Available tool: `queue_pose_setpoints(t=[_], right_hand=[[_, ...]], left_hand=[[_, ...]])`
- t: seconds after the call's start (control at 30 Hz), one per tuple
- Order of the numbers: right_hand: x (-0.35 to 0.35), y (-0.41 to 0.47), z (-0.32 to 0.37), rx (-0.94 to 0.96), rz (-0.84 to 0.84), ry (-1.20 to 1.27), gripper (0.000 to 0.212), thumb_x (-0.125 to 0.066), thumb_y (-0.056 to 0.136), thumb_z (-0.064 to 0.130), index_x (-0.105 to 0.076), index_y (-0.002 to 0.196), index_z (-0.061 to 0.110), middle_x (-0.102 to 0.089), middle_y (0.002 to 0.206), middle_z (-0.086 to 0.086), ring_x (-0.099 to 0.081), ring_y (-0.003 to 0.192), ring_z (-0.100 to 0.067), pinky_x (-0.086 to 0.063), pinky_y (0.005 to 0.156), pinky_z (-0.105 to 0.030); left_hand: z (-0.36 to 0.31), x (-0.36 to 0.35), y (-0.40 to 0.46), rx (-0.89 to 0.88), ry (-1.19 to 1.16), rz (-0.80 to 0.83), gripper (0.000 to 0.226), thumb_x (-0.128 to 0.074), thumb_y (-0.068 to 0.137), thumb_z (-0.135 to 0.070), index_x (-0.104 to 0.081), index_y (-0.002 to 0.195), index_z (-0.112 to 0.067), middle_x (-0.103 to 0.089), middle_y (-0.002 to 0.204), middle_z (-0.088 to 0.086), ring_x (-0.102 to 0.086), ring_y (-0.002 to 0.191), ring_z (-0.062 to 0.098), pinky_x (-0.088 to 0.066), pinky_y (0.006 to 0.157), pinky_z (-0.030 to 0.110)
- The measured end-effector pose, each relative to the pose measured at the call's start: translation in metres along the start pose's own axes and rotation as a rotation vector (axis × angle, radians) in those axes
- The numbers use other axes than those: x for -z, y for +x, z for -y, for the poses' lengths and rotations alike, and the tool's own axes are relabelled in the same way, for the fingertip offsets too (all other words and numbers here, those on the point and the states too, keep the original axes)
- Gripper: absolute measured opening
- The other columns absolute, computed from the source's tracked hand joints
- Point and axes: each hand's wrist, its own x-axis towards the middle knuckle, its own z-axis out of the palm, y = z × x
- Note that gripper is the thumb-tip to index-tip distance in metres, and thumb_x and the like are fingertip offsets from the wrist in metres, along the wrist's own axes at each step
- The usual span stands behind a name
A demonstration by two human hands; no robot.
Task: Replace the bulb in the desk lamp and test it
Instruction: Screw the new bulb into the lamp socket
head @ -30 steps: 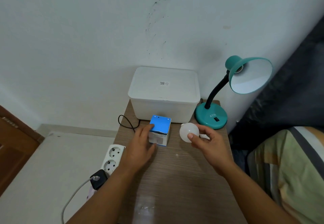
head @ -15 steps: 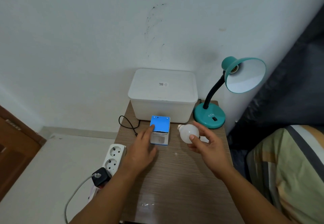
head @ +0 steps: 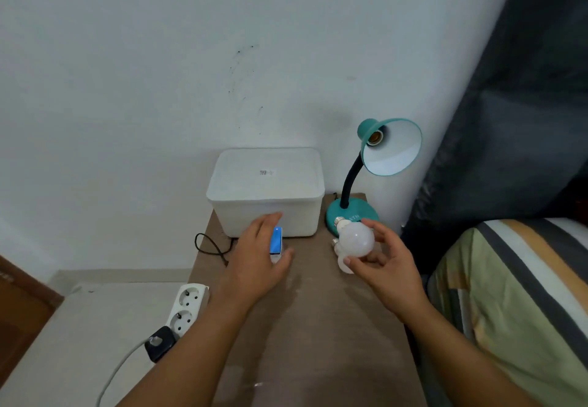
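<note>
The right hand (head: pixel 386 266) grips a white bulb (head: pixel 355 239) before the teal lamp (head: pixel 378 164) (base lettering unreadable); the left hand (head: pixel 254 260) clasps a blue box (head: pixel 275 241) by a white bin (head: pixel 267 190) on the tabletop (head: pixel 318 327).

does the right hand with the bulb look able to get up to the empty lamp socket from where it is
Probably yes. The right hand holds the bulb just in front of the lamp base, and the socket sits bare inside the shade, which opens towards the person. Nothing stands between them.
</note>
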Motion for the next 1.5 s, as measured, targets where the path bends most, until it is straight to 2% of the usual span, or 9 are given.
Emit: queue_pose_setpoints(t=[0.2,0.33,0.47,0.7,0.83,0.97,1.07,1.27,1.5], right_hand=[[0.041,0.011,0.009,0.082,-0.094,0.054,0.065,-0.083,0.076,0.004,-0.056,0.128,0.032,-0.062,0.120,0.027,-0.069,0.105,-0.008,-0.058,0.084,-0.027],[0.068,0.028,0.019,0.126,-0.183,0.074,0.064,-0.082,0.076,0.001,-0.056,0.123,0.037,-0.065,0.120,0.009,-0.070,0.100,-0.009,-0.058,0.081,-0.023],[0.087,0.053,0.030,0.215,-0.252,-0.087,0.064,-0.084,0.077,0.016,-0.053,0.122,0.048,-0.064,0.119,0.014,-0.065,0.104,-0.007,-0.056,0.084,-0.023],[0.083,0.103,0.030,0.373,-0.258,-0.269,0.064,-0.084,0.078,0.020,-0.053,0.134,0.029,-0.048,0.129,0.011,-0.060,0.107,-0.009,-0.054,0.088,-0.018],[0.074,0.124,0.026,0.407,-0.276,-0.332,0.066,-0.083,0.079,0.025,-0.052,0.137,0.025,-0.050,0.130,0.006,-0.060,0.111,-0.014,-0.055,0.089,-0.021],[0.069,0.134,0.025,0.430,-0.285,-0.363,0.065,-0.083,0.080,0.025,-0.053,0.138,0.023,-0.052,0.130,0.004,-0.058,0.109,-0.013,-0.053,0.089,-0.016],[0.069,0.140,0.023,0.445,-0.279,-0.377,0.065,-0.083,0.080,0.024,-0.053,0.138,0.021,-0.053,0.129,0.002,-0.059,0.106,-0.013,-0.049,0.087,-0.011],[0.068,0.144,0.025,0.424,-0.268,-0.445,0.067,-0.082,0.081,0.028,-0.050,0.140,0.024,-0.051,0.132,0.002,-0.058,0.104,-0.011,-0.057,0.088,-0.027],[0.067,0.149,0.029,0.416,-0.273,-0.508,0.067,-0.079,0.083,0.033,-0.047,0.141,0.026,-0.046,0.138,0.005,-0.055,0.109,-0.011,-0.058,0.088,-0.031]], left_hand=[[-0.056,-0.012,0.053,-0.186,-0.038,0.068,0.071,-0.071,0.087,-0.032,-0.039,0.150,-0.025,-0.046,0.146,-0.003,-0.044,0.132,0.012,-0.034,0.108,0.021],[-0.088,-0.023,0.094,-0.241,-0.077,0.141,0.083,-0.075,0.083,-0.034,-0.030,0.152,-0.032,-0.039,0.150,-0.006,-0.038,0.137,0.011,-0.031,0.111,0.022],[-0.109,-0.030,0.133,-0.296,-0.092,0.196,0.106,-0.084,0.074,-0.029,-0.018,0.157,-0.033,-0.031,0.155,-0.004,-0.032,0.143,0.014,-0.030,0.117,0.029],[-0.117,-0.036,0.184,-0.332,-0.065,0.269,0.127,-0.090,0.069,-0.025,0.000,0.158,-0.039,-0.021,0.165,-0.005,-0.024,0.150,0.015,-0.028,0.121,0.035],[-0.115,-0.036,0.203,-0.365,-0.081,0.323,0.123,-0.089,0.072,-0.021,-0.003,0.157,-0.044,-0.033,0.160,-0.008,-0.036,0.143,0.010,-0.036,0.116,0.030],[-0.112,-0.039,0.209,-0.411,-0.069,0.328,0.116,-0.088,0.075,-0.021,-0.009,0.156,-0.049,-0.051,0.144,-0.012,-0.053,0.124,0.008,-0.040,0.100,0.009],[-0.110,-0.038,0.209,-0.439,-0.071,0.328,0.118,-0.087,0.076,-0.022,-0.004,0.154,-0.052,-0.054,0.138,-0.010,-0.056,0.119,0.010,-0.046,0.099,0.018],[-0.113,-0.038,0.206,-0.453,-0.085,0.326,0.110,-0.088,0.074,-0.019,-0.019,0.156,-0.042,-0.049,0.134,-0.017,-0.054,0.119,0.011,-0.048,0.102,0.030],[-0.108,-0.041,0.206,-0.393,-0.106,0.320,0.108,-0.089,0.073,-0.026,-0.021,0.153,-0.049,-0.054,0.139,-0.014,-0.060,0.112,0.010,-0.043,0.094,0.009]])
